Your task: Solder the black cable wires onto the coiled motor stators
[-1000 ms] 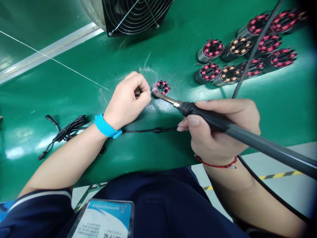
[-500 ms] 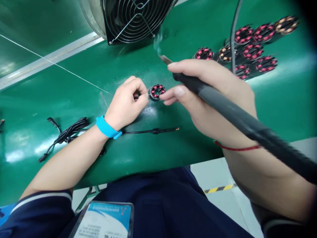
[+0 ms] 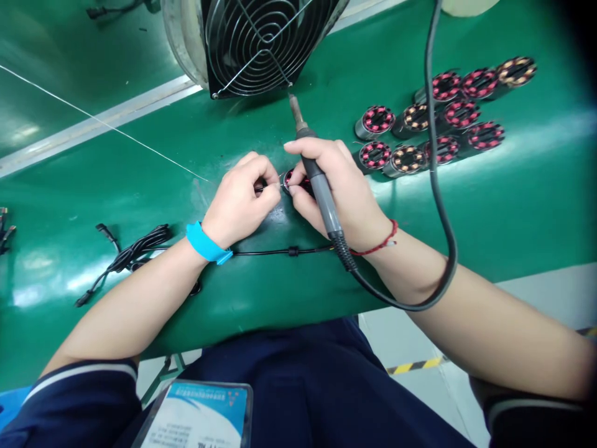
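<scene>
Work on the coil-wound cylinder [image 3: 286, 180], inward of the near edge of the tabletop [image 3: 275, 289], appears unfinished: the left hand [image 3: 245, 196] pinches a thin wire [image 3: 281, 180] beside it, the right hand [image 3: 349, 186] grips a soldering iron [image 3: 322, 194], tip clear, and whether any joint is made cannot be told.

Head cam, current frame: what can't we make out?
Head view:
- Stator between the hands: mostly covered by the right hand and its soldering iron.
- Thin dark piece in the left hand: the hand itself hides most of it.
- Cable: right end largely behind the soldering iron.
- Badge: too small and blurred to read; bottom cut off by the lower edge.
- Fan: top cut off by the upper edge.
</scene>
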{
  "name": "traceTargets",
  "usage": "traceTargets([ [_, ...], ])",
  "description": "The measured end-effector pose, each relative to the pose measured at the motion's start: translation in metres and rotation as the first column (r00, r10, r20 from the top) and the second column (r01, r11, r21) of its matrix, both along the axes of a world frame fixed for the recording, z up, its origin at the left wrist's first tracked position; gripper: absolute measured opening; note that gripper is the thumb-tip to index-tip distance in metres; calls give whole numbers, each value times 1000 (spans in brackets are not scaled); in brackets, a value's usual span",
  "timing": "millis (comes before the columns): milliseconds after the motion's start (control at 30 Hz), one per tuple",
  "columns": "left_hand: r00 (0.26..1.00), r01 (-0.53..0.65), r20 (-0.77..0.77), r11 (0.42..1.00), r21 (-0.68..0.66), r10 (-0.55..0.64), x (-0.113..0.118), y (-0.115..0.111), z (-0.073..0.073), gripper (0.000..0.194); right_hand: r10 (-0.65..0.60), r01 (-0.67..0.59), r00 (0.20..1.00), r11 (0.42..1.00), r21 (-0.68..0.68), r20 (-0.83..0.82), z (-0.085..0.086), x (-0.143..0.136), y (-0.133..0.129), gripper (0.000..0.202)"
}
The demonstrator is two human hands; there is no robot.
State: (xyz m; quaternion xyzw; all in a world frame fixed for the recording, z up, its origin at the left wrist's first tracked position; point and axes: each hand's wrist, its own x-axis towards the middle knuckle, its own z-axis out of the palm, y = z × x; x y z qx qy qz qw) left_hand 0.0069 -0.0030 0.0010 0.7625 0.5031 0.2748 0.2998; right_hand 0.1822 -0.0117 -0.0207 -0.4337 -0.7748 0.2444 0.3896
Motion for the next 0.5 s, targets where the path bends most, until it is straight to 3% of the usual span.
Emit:
traceTargets([
  [300, 979, 43, -202, 995, 87, -24, -8, -5, 1, 17, -30, 30, 1000, 999, 36, -8, -4, -1, -1, 44],
  [400, 972, 42, -234, 998, 39, -32, -11, -2, 5, 5, -30, 30, 1000, 997, 67, -6, -8, -1, 1, 51],
  [500, 995, 1, -102, 993, -122, -13, -13, 4, 9, 9, -15, 14, 1000, 998, 65, 14, -11, -1, 2, 56],
])
